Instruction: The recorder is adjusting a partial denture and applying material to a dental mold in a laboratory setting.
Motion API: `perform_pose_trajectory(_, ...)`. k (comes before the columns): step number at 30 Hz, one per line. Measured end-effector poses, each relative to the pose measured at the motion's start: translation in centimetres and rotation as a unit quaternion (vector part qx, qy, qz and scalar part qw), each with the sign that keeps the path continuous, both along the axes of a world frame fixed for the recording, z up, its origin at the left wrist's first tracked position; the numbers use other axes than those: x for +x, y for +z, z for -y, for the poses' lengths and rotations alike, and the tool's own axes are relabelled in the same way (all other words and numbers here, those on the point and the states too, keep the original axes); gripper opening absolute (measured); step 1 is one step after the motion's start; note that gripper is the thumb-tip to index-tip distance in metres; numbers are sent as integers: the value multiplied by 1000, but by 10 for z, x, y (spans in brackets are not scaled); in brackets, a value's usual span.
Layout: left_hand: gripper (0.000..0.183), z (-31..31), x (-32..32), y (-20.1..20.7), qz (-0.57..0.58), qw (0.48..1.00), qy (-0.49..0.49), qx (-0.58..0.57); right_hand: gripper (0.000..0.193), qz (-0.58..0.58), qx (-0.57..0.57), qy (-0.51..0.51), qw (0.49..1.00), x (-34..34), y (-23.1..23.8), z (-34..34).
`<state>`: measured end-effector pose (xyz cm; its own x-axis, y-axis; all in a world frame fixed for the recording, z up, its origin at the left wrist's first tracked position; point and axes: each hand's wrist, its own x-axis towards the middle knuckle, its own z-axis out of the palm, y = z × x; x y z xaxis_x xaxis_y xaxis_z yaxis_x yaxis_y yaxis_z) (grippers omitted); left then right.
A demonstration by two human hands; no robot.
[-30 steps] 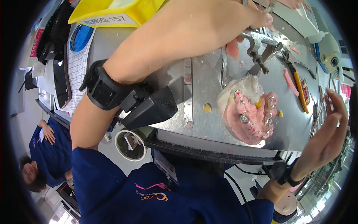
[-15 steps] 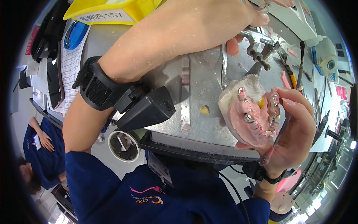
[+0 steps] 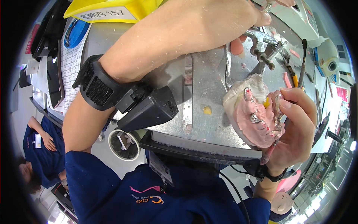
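Note:
My left hand (image 3: 236, 24) reaches across the bench, thumb and fingers closed round a metal dental articulator (image 3: 261, 39) with a screw on its arm. Part of its grip is cut off by the top edge. In my right hand (image 3: 296, 130) is a dental model (image 3: 248, 121) with a white plaster base, pink gum-like covering and metal framework on the teeth. The thumb and index finger press at the far-right tooth row. A slim wax spatula (image 3: 267, 154) lies along that palm, its reddish end sticking out near the wrist. A yellow bit (image 3: 266, 102) shows inside the arch.
Below my left wrist a black device (image 3: 151, 110) juts over a metal ruler (image 3: 187, 93). A yellow bin (image 3: 108, 11) stands at the far left. Pliers (image 3: 292, 74), pink wax strips (image 3: 286, 80) and another spatula (image 3: 303, 61) lie at the right. A waste bin (image 3: 123, 145) stands below the bench edge.
The dental model has moved slightly right and turned a little in my right hand. The articulator and left fingertips have shifted slightly right. Both hands keep their hold.

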<state>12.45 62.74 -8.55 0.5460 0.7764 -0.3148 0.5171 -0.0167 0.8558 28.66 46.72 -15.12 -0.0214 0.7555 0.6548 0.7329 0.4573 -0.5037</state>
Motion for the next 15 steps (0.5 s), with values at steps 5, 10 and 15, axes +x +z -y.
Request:
perform_pose_trajectory(5,47,5,-4,-6,71,997,-10,31,48,1,-15,-14,1000,0,1,1)
perform_pose_trajectory(10,47,1,-1,-4,41,999,2,6,52,-143,-76,32,986,-1,3,6)
perform_pose_trajectory(15,49,4,-1,-2,28,999,17,13,54,-158,-78,35,984,1,5,5)
